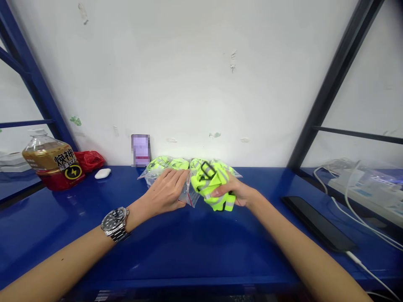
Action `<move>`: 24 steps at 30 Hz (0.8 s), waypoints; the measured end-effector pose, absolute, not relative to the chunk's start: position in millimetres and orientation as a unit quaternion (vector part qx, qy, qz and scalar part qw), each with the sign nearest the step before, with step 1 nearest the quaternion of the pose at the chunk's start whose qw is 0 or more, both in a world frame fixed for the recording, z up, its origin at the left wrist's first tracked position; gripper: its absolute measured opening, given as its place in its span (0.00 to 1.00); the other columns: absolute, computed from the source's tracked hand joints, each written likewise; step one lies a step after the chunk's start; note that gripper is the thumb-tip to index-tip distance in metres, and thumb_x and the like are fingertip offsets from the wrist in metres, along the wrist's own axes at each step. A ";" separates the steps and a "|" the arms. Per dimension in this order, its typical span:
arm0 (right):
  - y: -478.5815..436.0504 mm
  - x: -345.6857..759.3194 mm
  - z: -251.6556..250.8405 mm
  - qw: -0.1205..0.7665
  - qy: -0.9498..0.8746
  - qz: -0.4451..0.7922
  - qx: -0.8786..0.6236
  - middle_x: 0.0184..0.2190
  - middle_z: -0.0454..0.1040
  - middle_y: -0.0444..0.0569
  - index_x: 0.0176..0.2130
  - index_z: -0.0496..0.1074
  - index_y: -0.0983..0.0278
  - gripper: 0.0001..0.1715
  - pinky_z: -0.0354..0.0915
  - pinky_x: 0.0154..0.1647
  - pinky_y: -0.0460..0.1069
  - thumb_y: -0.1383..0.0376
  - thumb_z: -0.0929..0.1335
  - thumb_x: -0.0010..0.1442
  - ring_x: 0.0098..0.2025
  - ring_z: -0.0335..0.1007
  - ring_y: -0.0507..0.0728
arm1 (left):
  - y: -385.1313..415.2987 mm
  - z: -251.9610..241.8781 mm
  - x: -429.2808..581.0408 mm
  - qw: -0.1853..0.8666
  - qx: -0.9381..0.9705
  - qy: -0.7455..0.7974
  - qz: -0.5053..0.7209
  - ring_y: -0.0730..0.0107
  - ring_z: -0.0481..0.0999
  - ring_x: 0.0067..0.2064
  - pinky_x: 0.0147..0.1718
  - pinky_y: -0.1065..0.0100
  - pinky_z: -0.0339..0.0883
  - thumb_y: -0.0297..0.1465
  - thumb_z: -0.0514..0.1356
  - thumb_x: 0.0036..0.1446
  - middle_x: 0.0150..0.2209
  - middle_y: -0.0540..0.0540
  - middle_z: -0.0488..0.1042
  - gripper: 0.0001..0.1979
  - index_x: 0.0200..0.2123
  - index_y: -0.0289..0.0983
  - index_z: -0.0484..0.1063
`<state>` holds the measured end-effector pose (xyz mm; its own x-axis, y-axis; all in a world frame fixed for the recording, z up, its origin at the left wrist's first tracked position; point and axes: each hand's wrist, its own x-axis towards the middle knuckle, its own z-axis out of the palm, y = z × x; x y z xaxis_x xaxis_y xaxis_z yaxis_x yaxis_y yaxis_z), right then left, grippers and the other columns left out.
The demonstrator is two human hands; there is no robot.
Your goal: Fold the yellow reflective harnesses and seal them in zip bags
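Observation:
My right hand point(234, 191) is wrapped round a bundled neon-yellow strap point(212, 184) with grey reflective bands and a black buckle. Just left of it, my left hand point(168, 188) grips a clear plastic bag point(190, 195) with a red seal line; the bag's mouth is beside the bundle. The left fingers are bent over the bag and partly hide it. Behind both hands, against the wall, lie several clear bags with neon-yellow bundles point(160, 161) inside.
At the left of the blue table point(176, 251) stand a large bottle point(52, 159), a red bag point(90, 160) and a white case point(103, 173). A phone point(141, 150) leans on the wall. Another phone point(317, 222) with a cable and a power strip point(371, 188) lie at the right.

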<state>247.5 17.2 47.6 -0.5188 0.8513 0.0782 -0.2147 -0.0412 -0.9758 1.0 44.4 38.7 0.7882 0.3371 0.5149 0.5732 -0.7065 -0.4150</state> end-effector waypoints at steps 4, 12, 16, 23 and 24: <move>13.7 237.6 45.7 0.321 -0.594 0.665 -0.318 0.36 0.77 0.51 0.38 0.74 0.68 0.27 0.72 0.35 0.51 0.72 0.78 0.36 0.35 0.75 0.58 | 43.3 41.2 2.2 0.310 -0.895 -0.212 -0.239 0.45 0.71 0.51 0.50 0.48 0.63 0.44 0.59 0.57 0.52 0.27 0.70 0.36 0.59 0.24 0.55; 10.8 229.9 48.3 0.271 -0.638 0.605 -0.392 0.36 0.77 0.49 0.39 0.73 0.67 0.27 0.70 0.34 0.49 0.73 0.77 0.35 0.36 0.74 0.57 | 41.7 31.4 2.1 0.298 -0.899 -0.182 -0.264 0.47 0.73 0.48 0.49 0.49 0.65 0.41 0.54 0.61 0.48 0.28 0.72 0.32 0.59 0.23 0.55; 11.4 228.1 49.5 0.258 -0.645 0.598 -0.400 0.34 0.77 0.48 0.36 0.74 0.67 0.23 0.69 0.33 0.48 0.73 0.77 0.35 0.34 0.73 0.56 | 40.6 30.2 -0.3 0.286 -0.906 -0.164 -0.264 0.49 0.71 0.50 0.50 0.52 0.65 0.40 0.54 0.62 0.50 0.27 0.70 0.36 0.64 0.21 0.46; 11.8 234.3 51.4 0.249 -0.686 0.550 -0.405 0.32 0.75 0.46 0.35 0.73 0.66 0.21 0.68 0.30 0.47 0.72 0.75 0.37 0.33 0.71 0.55 | 38.9 38.6 0.3 0.292 -0.894 -0.257 -0.222 0.50 0.68 0.42 0.45 0.51 0.62 0.45 0.60 0.55 0.43 0.33 0.72 0.47 0.66 0.24 0.41; 11.9 234.0 51.2 0.242 -0.701 0.532 -0.409 0.32 0.75 0.46 0.34 0.73 0.67 0.20 0.67 0.30 0.47 0.72 0.75 0.37 0.32 0.70 0.54 | 38.8 39.0 0.6 0.292 -0.894 -0.268 -0.211 0.50 0.67 0.42 0.44 0.52 0.62 0.45 0.60 0.55 0.42 0.34 0.72 0.47 0.66 0.24 0.41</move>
<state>234.0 11.9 51.2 -0.5482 0.8308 -0.0963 0.3161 0.0993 -0.9435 0.6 38.8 39.0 0.7678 0.3557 0.5328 0.6017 -0.6860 -0.4091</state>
